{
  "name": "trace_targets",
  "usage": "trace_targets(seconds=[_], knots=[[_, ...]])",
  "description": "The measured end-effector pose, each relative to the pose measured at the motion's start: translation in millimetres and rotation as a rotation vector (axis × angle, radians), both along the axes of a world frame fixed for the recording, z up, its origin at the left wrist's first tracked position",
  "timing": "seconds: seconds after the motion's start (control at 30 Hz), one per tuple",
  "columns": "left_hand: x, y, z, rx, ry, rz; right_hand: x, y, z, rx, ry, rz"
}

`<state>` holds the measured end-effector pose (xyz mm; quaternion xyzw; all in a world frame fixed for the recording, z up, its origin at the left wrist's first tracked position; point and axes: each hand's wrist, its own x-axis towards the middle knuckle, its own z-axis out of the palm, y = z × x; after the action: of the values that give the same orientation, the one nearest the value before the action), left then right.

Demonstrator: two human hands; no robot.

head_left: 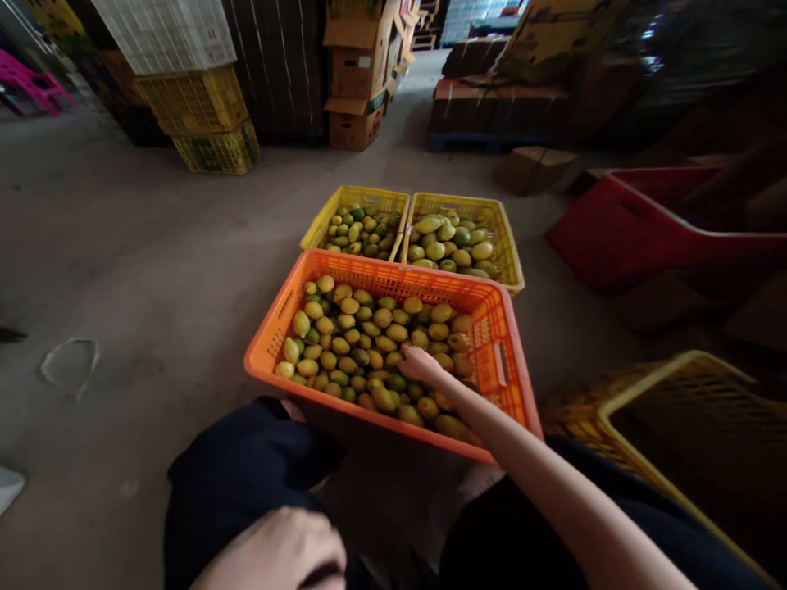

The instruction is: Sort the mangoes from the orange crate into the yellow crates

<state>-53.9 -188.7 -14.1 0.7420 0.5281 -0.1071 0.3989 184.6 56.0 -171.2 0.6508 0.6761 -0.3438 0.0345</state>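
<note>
An orange plastic crate (510,344) stands in front of my knees, its bottom covered with yellow and green lemons (348,336). My right hand (420,363) reaches into it, right of the middle, with its fingers curled down against the lemons. Whatever those fingers hold, if anything, is hidden beneath the hand. Low at the bottom edge, my left hand (283,545) is near my left knee, back side up and cut off by the frame. It is blurred, and its fingers are mostly hidden.
Beyond the orange crate are a left yellow crate (320,221) and a right yellow crate (510,246), both with fruit. A red bin (590,221) and another yellow crate (639,385) stand to the right. Stacked crates (197,98) and cardboard boxes (353,74) are farther back.
</note>
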Motion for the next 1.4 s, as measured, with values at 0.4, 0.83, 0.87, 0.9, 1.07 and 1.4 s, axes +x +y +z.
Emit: trace_targets(seconds=[0.4,0.83,0.87,0.9,1.07,1.4], knots=[[-10,53,-65.4,0.385,0.256,-0.032,-49,53,-106.6,0.195,-0.296,0.178],[1,53,-59.4,0.267,0.305,0.051,-40,43,-124.6,0.322,-0.290,0.268],[2,54,-57.7,0.252,0.312,0.065,-41,43,-124.7,0.326,-0.287,0.258],[3,56,-55.7,0.232,0.318,0.075,-43,43,-124.6,0.328,-0.283,0.243],[9,66,-44.6,0.132,0.343,0.139,-53,44,-118.6,0.325,-0.250,0.151],[1,65,-31.2,0.256,0.170,0.177,-41,43,-29.6,0.199,0.113,-0.005]])
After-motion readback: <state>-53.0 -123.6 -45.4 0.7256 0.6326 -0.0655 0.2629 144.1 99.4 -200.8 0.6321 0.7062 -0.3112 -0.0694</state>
